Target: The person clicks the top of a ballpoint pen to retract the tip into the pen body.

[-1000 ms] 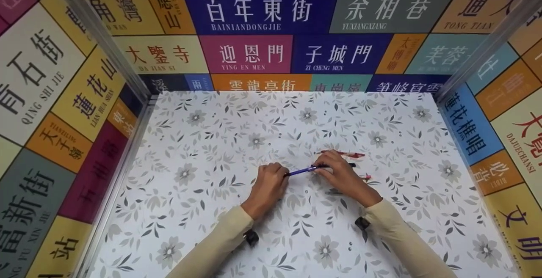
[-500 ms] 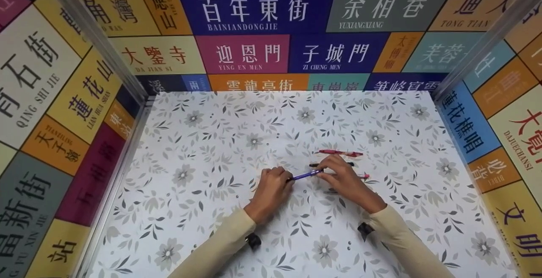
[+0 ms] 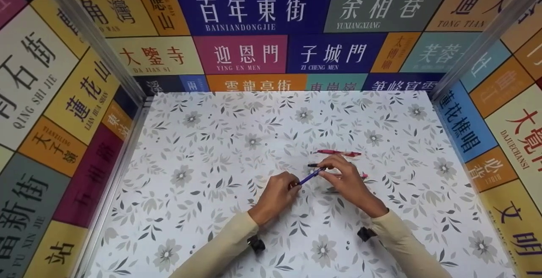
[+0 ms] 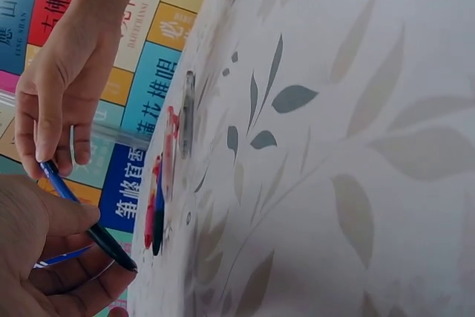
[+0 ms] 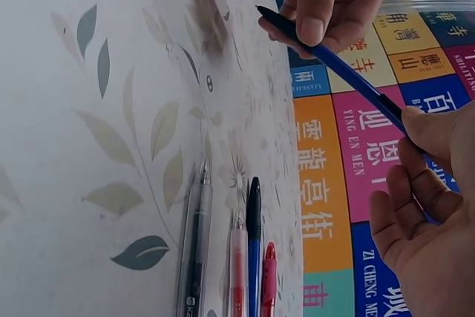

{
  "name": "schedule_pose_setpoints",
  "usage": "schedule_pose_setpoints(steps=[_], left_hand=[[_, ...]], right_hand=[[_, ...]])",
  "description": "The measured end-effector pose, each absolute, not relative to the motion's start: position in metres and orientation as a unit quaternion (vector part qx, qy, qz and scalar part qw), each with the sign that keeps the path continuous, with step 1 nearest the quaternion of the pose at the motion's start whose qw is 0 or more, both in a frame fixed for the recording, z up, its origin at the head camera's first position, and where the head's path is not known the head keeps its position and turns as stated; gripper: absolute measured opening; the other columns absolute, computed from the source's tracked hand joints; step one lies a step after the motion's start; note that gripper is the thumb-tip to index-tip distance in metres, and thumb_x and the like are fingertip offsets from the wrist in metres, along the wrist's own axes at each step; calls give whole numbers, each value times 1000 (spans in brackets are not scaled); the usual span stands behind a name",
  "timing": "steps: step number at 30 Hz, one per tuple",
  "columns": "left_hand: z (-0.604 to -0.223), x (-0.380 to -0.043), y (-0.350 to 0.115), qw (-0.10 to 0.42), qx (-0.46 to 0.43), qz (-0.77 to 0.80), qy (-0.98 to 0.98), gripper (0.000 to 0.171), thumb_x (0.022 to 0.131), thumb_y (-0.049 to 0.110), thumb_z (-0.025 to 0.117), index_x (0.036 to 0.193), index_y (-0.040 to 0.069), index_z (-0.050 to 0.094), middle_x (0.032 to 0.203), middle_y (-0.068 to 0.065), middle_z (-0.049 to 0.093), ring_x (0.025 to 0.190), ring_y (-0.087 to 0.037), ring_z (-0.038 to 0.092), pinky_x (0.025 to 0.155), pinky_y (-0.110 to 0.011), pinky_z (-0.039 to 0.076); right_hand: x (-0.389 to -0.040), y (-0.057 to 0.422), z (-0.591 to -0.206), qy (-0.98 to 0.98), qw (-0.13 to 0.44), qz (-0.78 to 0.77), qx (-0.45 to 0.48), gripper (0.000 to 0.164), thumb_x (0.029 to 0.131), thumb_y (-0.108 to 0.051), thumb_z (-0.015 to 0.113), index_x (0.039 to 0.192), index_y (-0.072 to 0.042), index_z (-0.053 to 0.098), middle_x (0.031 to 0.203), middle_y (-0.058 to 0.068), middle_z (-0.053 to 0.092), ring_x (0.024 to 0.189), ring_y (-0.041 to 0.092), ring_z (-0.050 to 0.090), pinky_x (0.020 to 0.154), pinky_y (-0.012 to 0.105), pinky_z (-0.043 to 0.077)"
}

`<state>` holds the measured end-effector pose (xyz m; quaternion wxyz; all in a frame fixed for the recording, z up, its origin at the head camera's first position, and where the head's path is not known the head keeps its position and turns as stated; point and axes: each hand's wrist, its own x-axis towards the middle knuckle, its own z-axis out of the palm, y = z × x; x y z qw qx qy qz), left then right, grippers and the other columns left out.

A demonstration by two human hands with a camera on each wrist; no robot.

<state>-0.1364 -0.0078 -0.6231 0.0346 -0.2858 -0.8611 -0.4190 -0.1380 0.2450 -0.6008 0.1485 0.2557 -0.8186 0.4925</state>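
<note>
Both hands hold one blue pen (image 3: 308,178) above the patterned tabletop. My left hand (image 3: 276,197) pinches its dark tip end between thumb and fingers. The thumb and fingers of my right hand (image 3: 352,185) pinch the other end, where a dark clip shows in the right wrist view. A stretch of blue barrel is visible between the hands, slanting up to the right. Beyond the right hand lie a red pen (image 3: 338,152), a blue pen with a black end (image 5: 254,243), a clear pen with red ink (image 5: 237,269) and a clear pen with dark ink (image 5: 196,246).
The white tabletop (image 3: 203,210) carries grey flowers and leaves. Walls of coloured sign panels (image 3: 254,9) stand at the back and on both sides. Clear corner posts (image 3: 101,43) join them. A small black device is strapped at each wrist.
My left hand has moved a little right and nearer the body, its fingers turning on the tip end. The blue pen now slants more steeply. The right hand stays almost in place; the lying pens have not moved.
</note>
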Motion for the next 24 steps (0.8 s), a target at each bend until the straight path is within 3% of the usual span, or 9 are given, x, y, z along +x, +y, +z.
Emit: schedule_pose_setpoints(steps=[5, 10, 14, 24], left_hand=[[-624, -134, -6, 15, -278, -434, -857, 5, 99, 6, 82, 102, 4, 77, 91, -5, 74, 82, -14, 68, 74, -26, 56], [-625, -133, -5, -12, -263, -455, -851, 5, 99, 6, 82, 101, 5, 78, 91, -5, 75, 81, -11, 66, 74, -24, 55], [-625, -132, -3, -24, -258, -481, -837, 4, 97, 4, 82, 98, 5, 79, 89, -5, 77, 77, -8, 66, 71, -22, 55], [-627, -125, 1, -86, -201, -562, -798, 5, 97, 5, 82, 94, 6, 80, 80, 0, 76, 65, 0, 64, 63, -20, 54]], right_hand=[[-135, 238, -601, -816, 152, 514, 218, 33, 88, 16, 81, 116, -2, 77, 107, 19, 75, 93, 38, 66, 88, 21, 50], [-132, 234, -601, -813, 147, 527, 201, 33, 89, 16, 80, 118, -1, 75, 110, 13, 75, 94, 33, 70, 87, 34, 58], [-130, 231, -601, -787, 123, 568, 207, 31, 95, 15, 76, 121, -1, 73, 115, 10, 73, 102, 24, 73, 91, 30, 60], [-127, 223, -597, -717, 63, 666, 198, 27, 102, 10, 71, 128, 1, 71, 126, 18, 67, 115, 22, 71, 93, 32, 63]])
